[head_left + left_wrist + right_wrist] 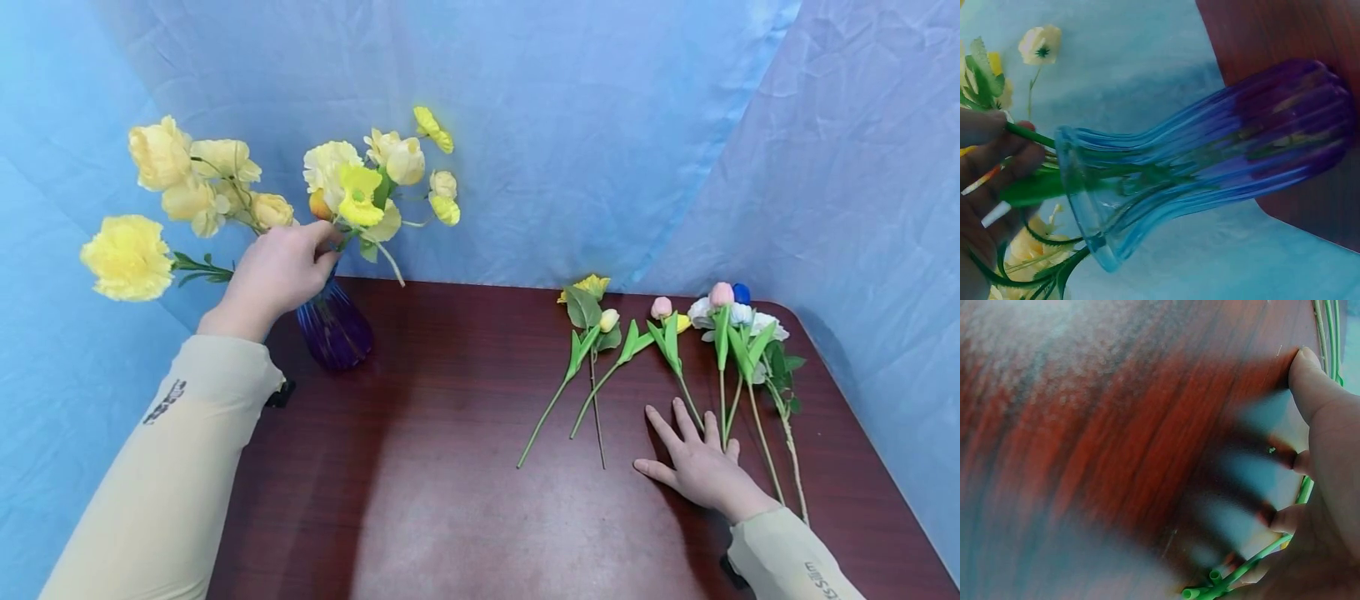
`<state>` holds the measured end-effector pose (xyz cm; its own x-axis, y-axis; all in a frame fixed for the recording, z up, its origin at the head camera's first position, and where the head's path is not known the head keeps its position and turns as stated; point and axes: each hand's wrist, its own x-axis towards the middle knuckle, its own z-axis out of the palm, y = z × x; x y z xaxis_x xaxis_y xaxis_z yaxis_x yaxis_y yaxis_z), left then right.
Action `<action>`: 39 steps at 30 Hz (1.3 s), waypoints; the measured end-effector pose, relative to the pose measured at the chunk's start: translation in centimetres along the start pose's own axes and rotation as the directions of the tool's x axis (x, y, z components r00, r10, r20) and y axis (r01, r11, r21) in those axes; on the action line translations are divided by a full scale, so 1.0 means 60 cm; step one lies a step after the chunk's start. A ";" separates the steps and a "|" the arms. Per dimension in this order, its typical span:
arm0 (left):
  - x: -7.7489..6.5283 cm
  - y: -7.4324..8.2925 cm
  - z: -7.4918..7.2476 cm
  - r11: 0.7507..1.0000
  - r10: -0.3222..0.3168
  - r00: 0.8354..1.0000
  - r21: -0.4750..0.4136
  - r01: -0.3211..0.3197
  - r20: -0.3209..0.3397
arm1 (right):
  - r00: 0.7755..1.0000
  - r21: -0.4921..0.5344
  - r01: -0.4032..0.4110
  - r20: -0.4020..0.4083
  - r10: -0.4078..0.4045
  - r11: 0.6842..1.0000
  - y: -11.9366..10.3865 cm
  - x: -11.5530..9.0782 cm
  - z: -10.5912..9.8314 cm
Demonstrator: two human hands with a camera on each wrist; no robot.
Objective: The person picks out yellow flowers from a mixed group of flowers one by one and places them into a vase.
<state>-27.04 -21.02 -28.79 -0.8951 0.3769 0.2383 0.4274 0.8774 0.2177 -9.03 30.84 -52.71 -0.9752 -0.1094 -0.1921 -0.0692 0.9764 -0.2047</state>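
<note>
My left hand (277,271) is at the mouth of a ribbed glass vase (335,329), blue above and purple below. In the left wrist view, thumb and fingers pinch a green flower stem (1030,134) that runs down into the vase. Which bloom belongs to that stem I cannot tell. Yellow blooms (360,196) fan out around the hand, with a large yellow carnation (127,258) leaning left. My right hand (697,467) rests on the table with fingers spread. Its fingertips lie beside the stems of a pink tulip (662,308) and other tulips; it grips nothing.
Dark red-brown wooden table (450,517). A yellow flower with broad leaves (582,307) and a pale yellow tulip (609,320) lie mid-right. White flowers (768,327), a blue bloom (741,293) and more tulips lie near the right edge. Blue cloth (562,150) hangs behind.
</note>
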 end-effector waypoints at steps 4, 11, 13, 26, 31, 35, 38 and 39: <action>-0.003 -0.007 0.004 0.993 -0.050 0.997 0.108 0.042 0.066 | 1.000 -0.005 -0.006 0.002 0.006 1.000 0.000 0.000 0.000; -0.014 0.000 0.011 0.960 -0.054 0.999 0.276 0.054 -0.008 | 1.000 -0.010 -0.019 0.008 0.019 1.000 -0.003 0.000 0.001; -0.022 0.006 0.013 0.953 -0.046 0.997 0.296 0.064 -0.066 | 1.000 -0.010 -0.020 0.010 0.020 1.000 -0.004 0.000 0.000; -0.076 0.048 0.118 0.966 0.214 0.769 0.248 -0.075 -0.603 | 0.999 -0.010 -0.031 0.028 0.032 0.999 -0.006 -0.001 -0.006; -0.080 0.090 0.190 0.948 0.312 0.821 0.216 -0.234 -0.478 | 1.000 -0.017 -0.024 0.018 0.025 1.000 -0.009 -0.001 -0.009; -0.079 0.131 0.241 0.945 0.321 0.900 0.170 -0.281 -0.295 | 1.000 -0.026 -0.021 0.015 0.021 0.999 -0.007 0.000 -0.006; -0.077 0.166 0.274 0.950 0.300 0.943 0.132 -0.283 -0.142 | 1.000 -0.030 -0.020 0.013 0.020 0.999 -0.007 -0.001 -0.006; -0.076 0.178 0.284 0.953 0.288 0.954 0.120 -0.278 -0.081 | 1.000 -0.030 -0.018 0.010 0.018 0.999 -0.008 -0.001 -0.006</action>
<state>-20.58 -8.32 -43.66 -0.7204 0.5886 0.3668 0.6409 0.7671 0.0277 -9.01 30.45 -52.26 -0.9742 -0.0936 -0.2056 -0.0582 0.9834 -0.1721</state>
